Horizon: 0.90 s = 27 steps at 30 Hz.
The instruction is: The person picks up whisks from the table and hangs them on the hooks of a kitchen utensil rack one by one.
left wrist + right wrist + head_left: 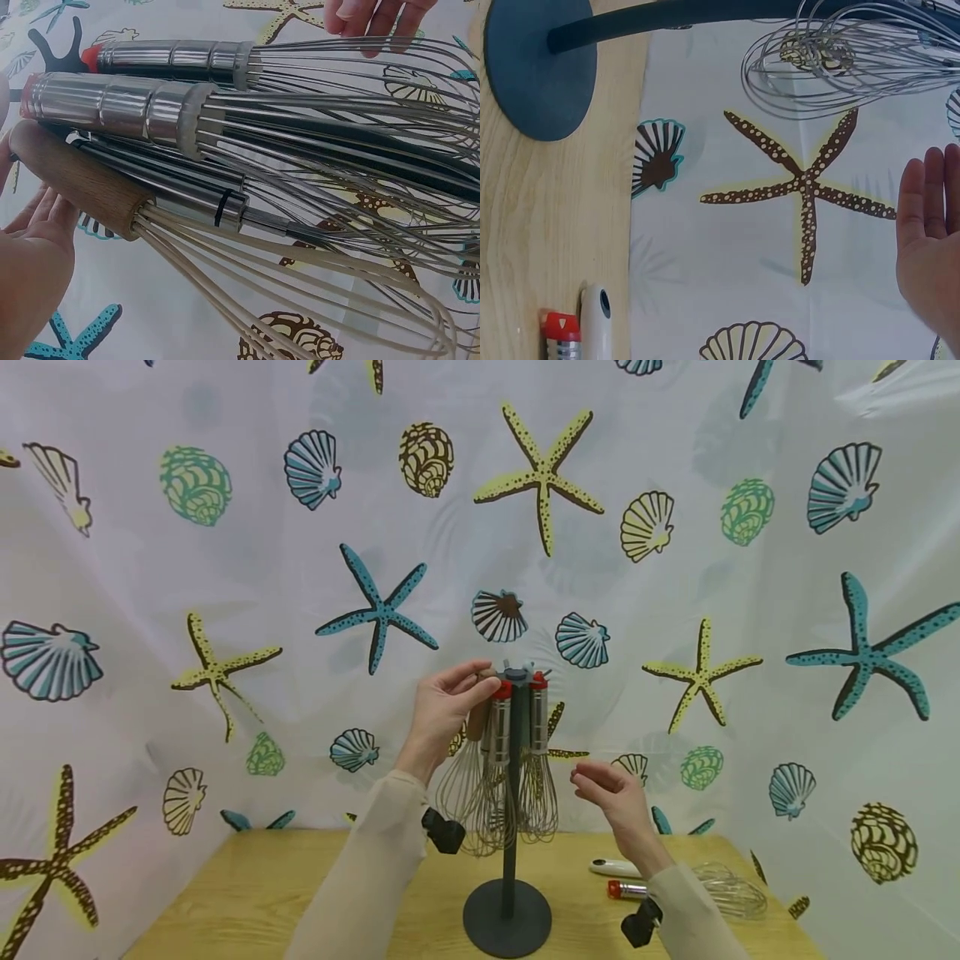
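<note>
A dark grey stand (514, 793) with hooks at its top holds several hanging whisks. My left hand (442, 714) is up at the stand's left side, its thumb and fingers pinching the top end of a whisk with a wooden handle (86, 184) and pale wires. Beside that handle hang metal-handled whisks with red ends, one nearer (112, 105) and one behind (176, 58). My right hand (617, 802) hovers to the right of the stand, fingers relaxed and holding nothing. In the right wrist view its fingers (934, 195) extend near the hanging wire loops.
On the wooden table (285, 877) at the right lie a whisk with a white handle (613, 867) and another with a red-ended metal handle (627, 890), partly behind my right forearm. The stand's round base (507, 935) rests mid-table. A sea-patterned curtain (450, 552) surrounds the table.
</note>
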Tool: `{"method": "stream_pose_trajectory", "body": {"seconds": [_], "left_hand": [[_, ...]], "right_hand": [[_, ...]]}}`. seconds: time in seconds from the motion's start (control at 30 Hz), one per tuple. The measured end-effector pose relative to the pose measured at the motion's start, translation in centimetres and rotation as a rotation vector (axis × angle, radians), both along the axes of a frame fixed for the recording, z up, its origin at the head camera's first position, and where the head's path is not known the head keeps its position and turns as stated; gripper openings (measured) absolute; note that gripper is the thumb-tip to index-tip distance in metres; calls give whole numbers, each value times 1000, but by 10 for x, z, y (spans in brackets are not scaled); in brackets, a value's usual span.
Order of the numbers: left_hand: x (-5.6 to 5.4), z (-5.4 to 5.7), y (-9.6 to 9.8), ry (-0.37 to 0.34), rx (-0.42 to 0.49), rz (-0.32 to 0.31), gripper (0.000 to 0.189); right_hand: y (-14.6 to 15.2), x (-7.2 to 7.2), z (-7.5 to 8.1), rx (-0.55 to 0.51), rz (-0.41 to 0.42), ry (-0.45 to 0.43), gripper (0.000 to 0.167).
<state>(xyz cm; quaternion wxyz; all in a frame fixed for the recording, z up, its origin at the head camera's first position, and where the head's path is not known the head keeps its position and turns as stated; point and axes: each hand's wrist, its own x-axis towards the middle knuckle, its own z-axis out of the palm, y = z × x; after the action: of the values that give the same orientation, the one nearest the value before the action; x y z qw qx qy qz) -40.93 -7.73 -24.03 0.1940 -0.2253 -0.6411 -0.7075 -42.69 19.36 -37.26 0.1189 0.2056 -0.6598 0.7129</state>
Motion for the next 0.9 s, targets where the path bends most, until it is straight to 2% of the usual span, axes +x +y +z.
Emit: {"method": "stream_pose_trajectory", "body": {"seconds": [0.33,0.53,0.67,0.77,0.9], "left_hand": [[0,-1,5,39,46,19,36],[3,0,7,59,72,27,34],[4,-1,9,70,94,25,34],[4,-2,10,83,110,18,34],[4,-3,12,103,118,19,33]], "right_hand": [[13,0,-10,12,-18,-29,34],[20,0,-15,20,5,-43,39],[26,-2,-18,41,63,-114,42],[32,-3,-21,80,143,-177,48],[44,-5,-28,162,224,-200,54]]}}
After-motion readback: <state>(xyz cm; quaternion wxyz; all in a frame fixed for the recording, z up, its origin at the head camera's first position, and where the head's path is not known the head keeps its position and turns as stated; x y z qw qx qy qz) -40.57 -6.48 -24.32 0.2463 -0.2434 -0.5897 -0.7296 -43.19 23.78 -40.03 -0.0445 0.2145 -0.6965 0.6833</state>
